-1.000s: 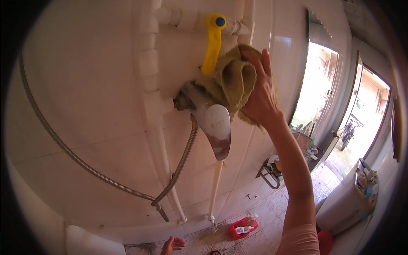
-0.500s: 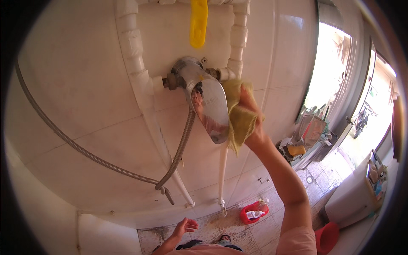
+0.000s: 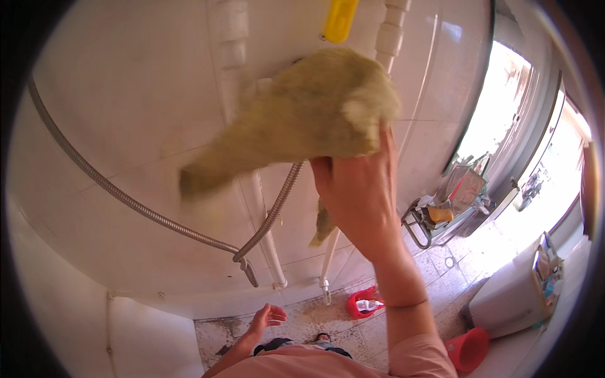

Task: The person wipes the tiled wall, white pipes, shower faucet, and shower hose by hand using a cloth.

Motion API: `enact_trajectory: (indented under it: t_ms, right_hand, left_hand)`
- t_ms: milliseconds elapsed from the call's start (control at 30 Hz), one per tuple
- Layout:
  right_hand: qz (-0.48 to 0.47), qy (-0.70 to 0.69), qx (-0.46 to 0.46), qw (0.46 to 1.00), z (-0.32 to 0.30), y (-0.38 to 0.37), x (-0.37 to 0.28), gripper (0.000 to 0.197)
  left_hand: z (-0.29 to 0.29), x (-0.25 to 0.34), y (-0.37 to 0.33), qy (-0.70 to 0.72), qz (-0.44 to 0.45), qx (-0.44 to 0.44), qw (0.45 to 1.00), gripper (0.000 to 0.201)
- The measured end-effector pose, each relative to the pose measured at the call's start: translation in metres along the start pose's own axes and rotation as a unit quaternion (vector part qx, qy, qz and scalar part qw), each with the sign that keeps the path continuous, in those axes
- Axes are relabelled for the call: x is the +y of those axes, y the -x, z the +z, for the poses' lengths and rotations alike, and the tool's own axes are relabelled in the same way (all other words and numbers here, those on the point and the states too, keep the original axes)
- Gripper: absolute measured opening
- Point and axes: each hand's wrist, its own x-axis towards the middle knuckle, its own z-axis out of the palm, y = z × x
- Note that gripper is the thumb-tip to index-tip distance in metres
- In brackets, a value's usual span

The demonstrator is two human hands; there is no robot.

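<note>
My right hand (image 3: 359, 195) is wrapped round a yellow-green cloth (image 3: 296, 113), raised in front of the wall. The cloth spreads leftward, its left end smeared by motion. It covers the chrome mixer tap, whose body is hidden now. From beneath the cloth a ribbed metal shower hose (image 3: 277, 208) comes down, loops through a hook and runs up to the left. Low down near my body, my left hand (image 3: 268, 316) hangs with nothing in it, fingers loosely stretched.
White pipes (image 3: 392, 28) flank a yellow valve lever (image 3: 341, 20) above the cloth. On the tiled floor stand a red basket (image 3: 354, 305) with bottles and a red bucket (image 3: 467, 349). A white cabinet-like appliance (image 3: 509, 302) and a rack (image 3: 419, 223) are at right.
My right hand has swung left and up from the tap's right side, spreading the cloth across its front. The view has shifted slightly; my left hand still hangs low.
</note>
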Motion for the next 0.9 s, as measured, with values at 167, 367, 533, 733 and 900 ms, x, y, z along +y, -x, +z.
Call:
enact_trajectory:
  t_ms: [167, 367, 533, 733, 900]
  right_hand:
    - [0.012, 0.078, 0.099, 0.992, 0.024, 0.008, -0.019, 0.015]
    - [0.018, 0.109, 0.043, 0.993, 0.021, 0.034, -0.011, 0.021]
    - [-0.085, 0.111, 0.069, 0.988, 0.044, 0.110, 0.018, 0.027]
    - [0.110, -0.136, -0.131, 0.976, 0.039, 0.228, -0.021, 0.029]
    - [0.159, -0.165, -0.408, 0.884, 0.021, 0.159, -0.060, 0.033]
  left_hand:
    - [-0.003, -0.009, 0.001, 0.002, -0.028, -0.023, 0.999, 0.055]
    - [-0.022, -0.021, 0.002, 0.018, -0.040, -0.025, 0.999, 0.055]
    - [0.009, 0.044, 0.048, -0.067, 0.076, -0.122, 0.987, 0.051]
    - [0.042, 0.139, 0.075, -0.184, 0.239, -0.309, 0.902, 0.029]
    - [0.104, 0.153, 0.072, -0.299, 0.241, -0.486, 0.785, 0.017]
